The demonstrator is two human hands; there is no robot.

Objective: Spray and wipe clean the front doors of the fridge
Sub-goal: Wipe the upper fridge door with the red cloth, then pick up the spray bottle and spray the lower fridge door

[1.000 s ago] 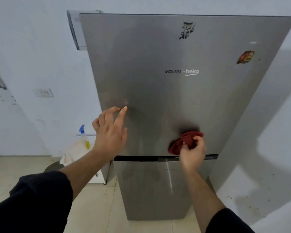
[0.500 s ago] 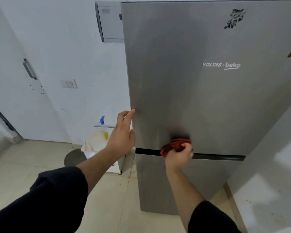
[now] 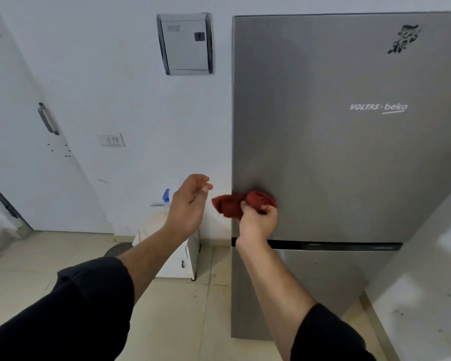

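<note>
The right hand [image 3: 257, 222] grips the bunched red cloth [image 3: 241, 201] against the lower left edge of the fridge [image 3: 349, 165] upper door, likely for firm scrubbing, while the empty left hand [image 3: 189, 204] hovers loosely open beside the fridge, near the spray bottle [image 3: 166, 196].

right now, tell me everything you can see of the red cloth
The red cloth is soft, matte fabric bunched into a wad. The right hand grips it against the upper fridge door near its lower left edge, above the gap between doors. A loose flap hangs out past that edge.
</note>
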